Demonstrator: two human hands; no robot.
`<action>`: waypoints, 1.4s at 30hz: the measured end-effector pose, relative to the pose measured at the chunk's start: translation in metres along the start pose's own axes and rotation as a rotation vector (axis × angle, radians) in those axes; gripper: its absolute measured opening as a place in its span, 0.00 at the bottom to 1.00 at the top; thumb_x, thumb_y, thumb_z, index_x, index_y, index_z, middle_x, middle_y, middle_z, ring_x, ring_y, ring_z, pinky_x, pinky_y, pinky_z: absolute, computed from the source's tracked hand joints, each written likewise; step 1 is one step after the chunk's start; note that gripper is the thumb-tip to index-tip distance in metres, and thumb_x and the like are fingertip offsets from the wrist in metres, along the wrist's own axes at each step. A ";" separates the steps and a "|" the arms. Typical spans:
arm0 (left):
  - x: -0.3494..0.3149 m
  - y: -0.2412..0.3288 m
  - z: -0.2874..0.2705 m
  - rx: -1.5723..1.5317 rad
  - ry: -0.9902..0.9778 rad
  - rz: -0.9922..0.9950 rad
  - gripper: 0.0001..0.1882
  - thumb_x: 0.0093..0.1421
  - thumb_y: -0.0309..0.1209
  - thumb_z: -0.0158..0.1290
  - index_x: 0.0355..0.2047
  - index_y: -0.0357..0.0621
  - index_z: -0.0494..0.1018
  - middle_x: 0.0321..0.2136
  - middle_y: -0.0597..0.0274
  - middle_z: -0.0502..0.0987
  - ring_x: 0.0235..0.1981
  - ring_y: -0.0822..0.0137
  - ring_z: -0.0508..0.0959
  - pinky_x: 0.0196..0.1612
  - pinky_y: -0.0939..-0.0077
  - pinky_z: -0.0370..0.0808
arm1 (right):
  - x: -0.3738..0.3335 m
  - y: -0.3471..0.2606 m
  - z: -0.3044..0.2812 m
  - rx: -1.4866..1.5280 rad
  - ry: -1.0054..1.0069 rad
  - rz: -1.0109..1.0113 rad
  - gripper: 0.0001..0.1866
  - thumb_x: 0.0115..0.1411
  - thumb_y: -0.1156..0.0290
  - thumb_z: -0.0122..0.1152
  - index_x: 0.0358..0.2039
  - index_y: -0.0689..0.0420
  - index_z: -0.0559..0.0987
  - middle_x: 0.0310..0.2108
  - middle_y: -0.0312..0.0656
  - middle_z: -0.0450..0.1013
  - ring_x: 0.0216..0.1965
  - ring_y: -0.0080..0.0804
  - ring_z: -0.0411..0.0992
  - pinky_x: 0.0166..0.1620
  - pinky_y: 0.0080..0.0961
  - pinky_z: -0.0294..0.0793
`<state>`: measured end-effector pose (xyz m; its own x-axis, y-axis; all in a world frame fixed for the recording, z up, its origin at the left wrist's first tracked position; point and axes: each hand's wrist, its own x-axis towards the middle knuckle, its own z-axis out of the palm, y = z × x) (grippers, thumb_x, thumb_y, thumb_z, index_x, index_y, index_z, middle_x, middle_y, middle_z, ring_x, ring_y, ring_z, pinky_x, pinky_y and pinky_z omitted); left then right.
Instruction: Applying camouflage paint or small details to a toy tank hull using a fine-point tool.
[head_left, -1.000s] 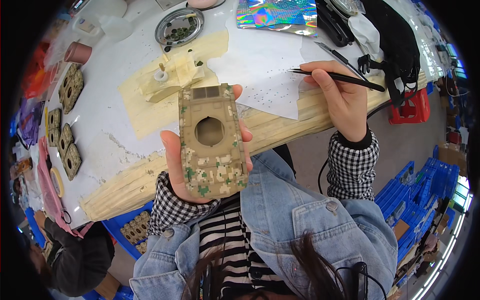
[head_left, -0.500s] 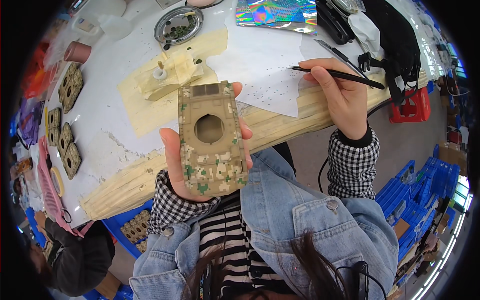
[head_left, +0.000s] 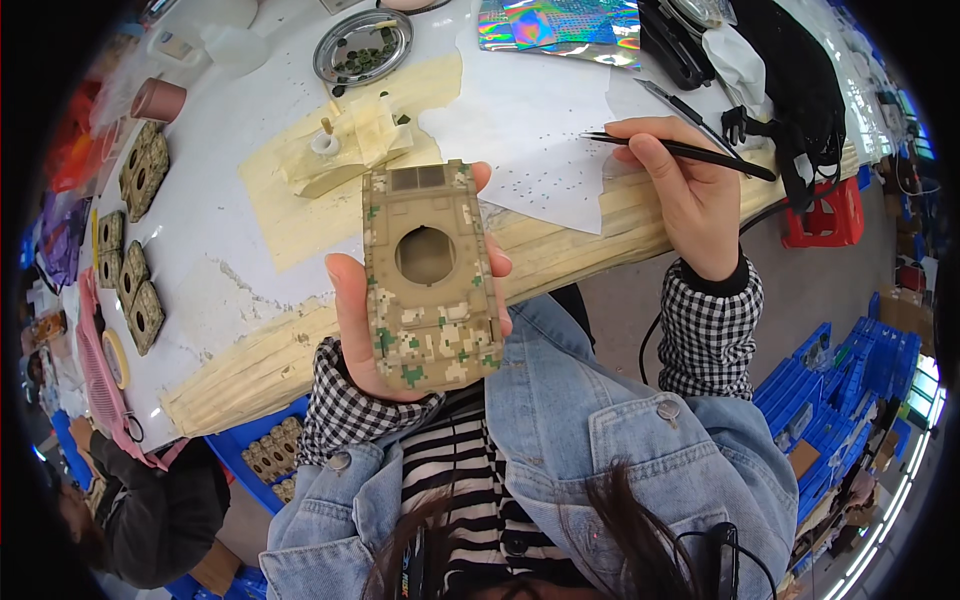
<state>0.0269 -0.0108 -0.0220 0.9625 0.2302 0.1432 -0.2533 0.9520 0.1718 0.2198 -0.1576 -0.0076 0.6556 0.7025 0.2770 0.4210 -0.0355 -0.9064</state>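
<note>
Blue bins [head_left: 880, 350] and a red stool [head_left: 825, 215] sit to the right of a long white surface [head_left: 215, 180]. Low on the left, another person in a dark top [head_left: 165, 510] is close by, and a blue tub [head_left: 240, 468] has rows of small camouflage pieces [head_left: 270, 455] in it.

From the head view, the left hand [head_left: 358, 330] holds a camouflage shell [head_left: 432, 305] up at the near edge of the surface. Its grip is snug, with the thumb on one side and fingers around the other. The shell is brown with green and cream squares, and it has a big round hole in the middle.

The right hand [head_left: 695, 190] has a narrow grip, pinching black tweezers [head_left: 730, 165]. Their thin tips are over a white paper [head_left: 545, 105] dotted with tiny specks [head_left: 550, 185]; whether they touch it, one cannot tell.

Past the shell, a block wrapped in pale tape [head_left: 325, 182] rests on yellow paper [head_left: 265, 220]. Behind it is a shiny round dish [head_left: 407, 45] with little green bits [head_left: 360, 62]. A shiny rainbow bag [head_left: 560, 30] lies at the far side, and a craft knife [head_left: 690, 115] lies just beyond the tweezers. More camouflage parts [head_left: 145, 170] lie on the left.
</note>
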 end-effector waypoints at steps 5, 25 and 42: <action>0.004 -0.006 0.016 0.055 0.216 0.093 0.46 0.56 0.57 0.45 0.61 0.39 0.38 0.55 0.37 0.54 0.28 0.54 0.75 0.23 0.69 0.78 | 0.000 0.000 0.000 -0.013 -0.006 -0.007 0.10 0.59 0.72 0.53 0.35 0.65 0.78 0.31 0.38 0.75 0.31 0.21 0.70 0.35 0.13 0.68; 0.001 0.000 0.000 0.010 -0.042 -0.008 0.45 0.56 0.62 0.35 0.63 0.46 0.37 0.62 0.48 0.41 0.47 0.57 0.69 0.38 0.61 0.78 | 0.000 0.001 0.000 -0.007 0.005 -0.012 0.10 0.59 0.72 0.53 0.35 0.65 0.78 0.31 0.38 0.75 0.31 0.21 0.70 0.35 0.14 0.69; 0.003 -0.002 0.002 0.026 0.017 0.022 0.45 0.56 0.61 0.38 0.62 0.44 0.38 0.60 0.44 0.45 0.42 0.57 0.70 0.33 0.64 0.78 | 0.000 0.000 -0.001 -0.027 -0.004 -0.011 0.10 0.60 0.71 0.52 0.35 0.64 0.78 0.31 0.37 0.74 0.31 0.19 0.70 0.36 0.13 0.69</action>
<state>0.0299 -0.0122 -0.0203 0.9580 0.2549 0.1310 -0.2770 0.9410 0.1945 0.2202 -0.1586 -0.0076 0.6481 0.7060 0.2856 0.4454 -0.0471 -0.8941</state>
